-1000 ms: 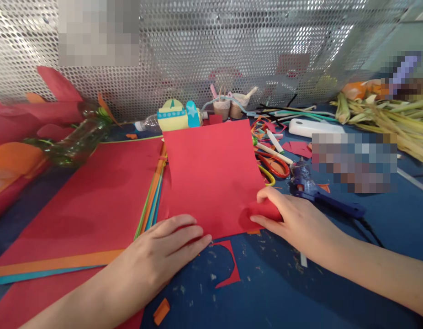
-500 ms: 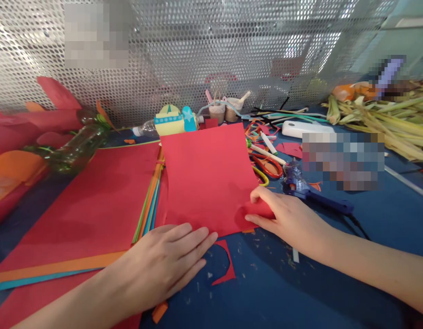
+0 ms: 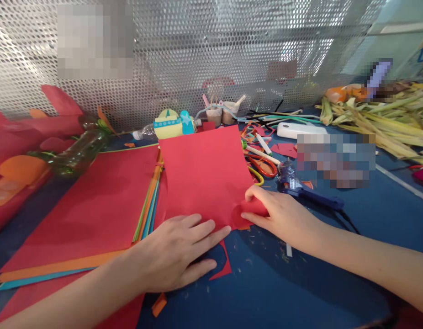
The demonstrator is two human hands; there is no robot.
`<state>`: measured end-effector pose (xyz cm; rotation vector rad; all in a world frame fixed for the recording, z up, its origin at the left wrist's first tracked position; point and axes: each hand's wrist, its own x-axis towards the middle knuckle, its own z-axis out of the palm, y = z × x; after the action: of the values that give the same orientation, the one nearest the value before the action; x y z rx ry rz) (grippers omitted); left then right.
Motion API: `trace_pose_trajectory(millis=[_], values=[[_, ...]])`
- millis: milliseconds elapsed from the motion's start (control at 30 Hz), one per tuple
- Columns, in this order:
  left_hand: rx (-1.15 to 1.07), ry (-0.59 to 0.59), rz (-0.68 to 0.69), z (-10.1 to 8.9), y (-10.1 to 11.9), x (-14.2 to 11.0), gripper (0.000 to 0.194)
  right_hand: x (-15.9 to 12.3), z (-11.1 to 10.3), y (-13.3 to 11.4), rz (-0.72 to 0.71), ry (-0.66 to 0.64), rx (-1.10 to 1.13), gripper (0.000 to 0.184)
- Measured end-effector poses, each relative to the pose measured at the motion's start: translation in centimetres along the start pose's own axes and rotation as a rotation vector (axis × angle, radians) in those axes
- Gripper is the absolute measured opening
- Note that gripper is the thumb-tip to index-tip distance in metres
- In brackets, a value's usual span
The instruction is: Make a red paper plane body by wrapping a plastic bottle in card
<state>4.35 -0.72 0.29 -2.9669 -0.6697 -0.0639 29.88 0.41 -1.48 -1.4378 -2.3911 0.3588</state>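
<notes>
Red paper sheet (image 3: 203,173) lies midway across the blue table (image 3: 262,292), its near edge under the left hand (image 3: 182,249), whose fingers are spread flat and pinch nothing. The right hand (image 3: 283,214) holds the near right corner between thumb and fingers, where the paper curls up. Shaping looks barely begun: that corner is bent, but the broad middle shows no crease, mark or cut. Some cutting seems already done (a curve-edged red offcut (image 3: 227,264) sits just beside the left hand). Red-handled scissors (image 3: 274,172) and a blue hot-glue gun (image 3: 316,199) lie unheld; no glue shows on the sheet.
</notes>
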Motion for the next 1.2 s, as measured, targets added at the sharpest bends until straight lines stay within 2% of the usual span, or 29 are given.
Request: trace_pose_trajectory(millis=[133,233,333,400,433,533,600,800,1200], values=[[-0.059,-0.122,0.023,-0.1,-0.4,0.9,0.049,0.0,-0.2,-0.1,0.011,-0.004,0.014,0.019],[-0.091,-0.147,0.012,-0.1,-0.6,1.2,0.052,-0.1,-0.6,0.0,0.009,0.002,0.033,0.017],[-0.107,-0.121,0.001,0.1,-0.7,1.1,0.052,-0.4,-1.2,0.1,-0.102,0.149,-0.054,0.015],[-0.121,-0.103,0.001,0.3,-0.7,1.0,0.052,-0.7,-1.6,-0.1,-0.228,0.297,-0.128,0.01],[-0.128,-0.091,0.004,0.4,-0.7,0.9,0.051,-0.8,-1.8,-0.3,-0.3,0.332,-0.136,0.011],[-0.132,-0.065,0.007,0.6,-0.7,0.9,0.05,-1.1,-1.8,-0.6,-0.479,0.24,-0.074,0.018],[-0.134,-0.048,0.008,0.6,-0.7,0.9,0.049,-1.1,-1.5,-0.7,-0.528,0.169,-0.05,0.019],[-0.161,-0.021,0.0,0.7,-0.7,0.8,0.05,-1.0,-1.0,-0.5,-0.606,0.185,-0.135,0.018],[-0.121,0.023,0.005,0.5,-0.5,0.6,0.051,-1.3,-3.1,0.7,-0.515,0.058,-0.196,0.021]])
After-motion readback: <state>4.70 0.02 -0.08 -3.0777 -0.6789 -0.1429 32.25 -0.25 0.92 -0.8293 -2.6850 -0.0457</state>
